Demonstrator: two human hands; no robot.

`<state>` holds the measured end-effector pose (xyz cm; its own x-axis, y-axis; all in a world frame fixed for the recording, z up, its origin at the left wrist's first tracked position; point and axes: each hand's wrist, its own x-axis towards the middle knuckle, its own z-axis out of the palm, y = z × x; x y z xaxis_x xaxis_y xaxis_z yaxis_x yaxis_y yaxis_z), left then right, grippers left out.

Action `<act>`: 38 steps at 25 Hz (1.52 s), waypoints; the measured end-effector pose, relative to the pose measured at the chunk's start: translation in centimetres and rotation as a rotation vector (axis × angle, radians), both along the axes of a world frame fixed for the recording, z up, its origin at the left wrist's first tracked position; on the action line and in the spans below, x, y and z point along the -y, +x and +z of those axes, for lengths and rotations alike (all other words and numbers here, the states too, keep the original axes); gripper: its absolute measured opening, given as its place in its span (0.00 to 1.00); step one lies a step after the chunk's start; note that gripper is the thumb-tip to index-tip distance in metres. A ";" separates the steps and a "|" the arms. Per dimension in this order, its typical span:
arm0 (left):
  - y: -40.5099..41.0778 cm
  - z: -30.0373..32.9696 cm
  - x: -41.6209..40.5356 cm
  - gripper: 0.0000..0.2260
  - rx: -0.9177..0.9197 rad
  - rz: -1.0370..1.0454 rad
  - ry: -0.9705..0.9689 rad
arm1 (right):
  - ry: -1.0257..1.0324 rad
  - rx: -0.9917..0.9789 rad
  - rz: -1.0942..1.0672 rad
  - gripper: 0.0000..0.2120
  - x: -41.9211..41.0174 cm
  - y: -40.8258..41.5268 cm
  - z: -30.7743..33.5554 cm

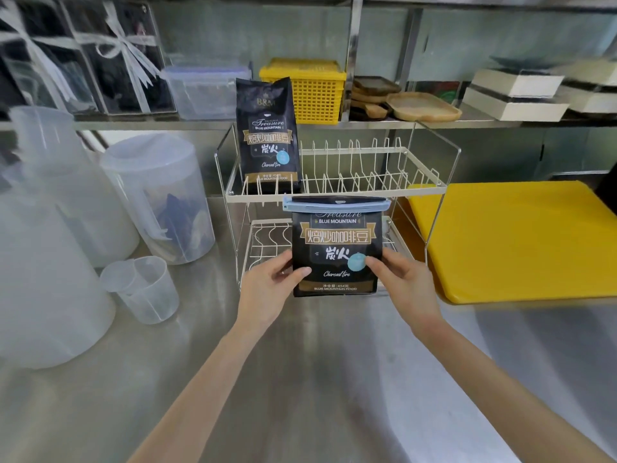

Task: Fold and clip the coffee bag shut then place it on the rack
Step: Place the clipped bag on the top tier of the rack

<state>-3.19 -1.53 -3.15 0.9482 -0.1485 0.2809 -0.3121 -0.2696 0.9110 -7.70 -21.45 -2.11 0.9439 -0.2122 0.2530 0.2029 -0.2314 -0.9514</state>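
Note:
A black coffee bag (335, 243) with gold lettering is held upright in front of the wire rack (337, 195). Its top is folded over and a long light-blue clip (336, 205) is clamped across the fold. My left hand (270, 282) grips the bag's lower left edge and my right hand (399, 279) grips its lower right edge. The bag's bottom hangs just above the steel counter (317, 362), level with the rack's lower tier. A second, taller coffee bag (267, 138) of the same kind stands unclipped on the left of the rack's upper tier.
Translucent plastic jugs (157, 195) and a small measuring cup (143, 289) stand at the left. A yellow cutting board (521, 242) lies right of the rack. On the back shelf are a yellow basket (314, 91), wooden trays (420, 106) and white boxes (514, 98).

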 end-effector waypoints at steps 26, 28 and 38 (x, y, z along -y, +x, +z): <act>13.8 11.9 3.5 0.11 0.315 0.085 0.110 | -0.050 0.180 -0.022 0.13 3.6 14.7 12.0; 15.2 12.0 3.7 0.11 0.304 0.084 0.132 | -0.059 0.165 -0.024 0.12 3.8 16.1 11.8; 20.7 10.1 4.5 0.08 0.240 0.127 0.306 | -0.177 0.052 -0.056 0.11 4.4 22.2 9.1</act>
<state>17.56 -5.99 6.96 0.8774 -0.1453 0.4571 -0.4526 -0.5667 0.6885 14.54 -25.86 7.04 0.9165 -0.2118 0.3393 0.2331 -0.4065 -0.8834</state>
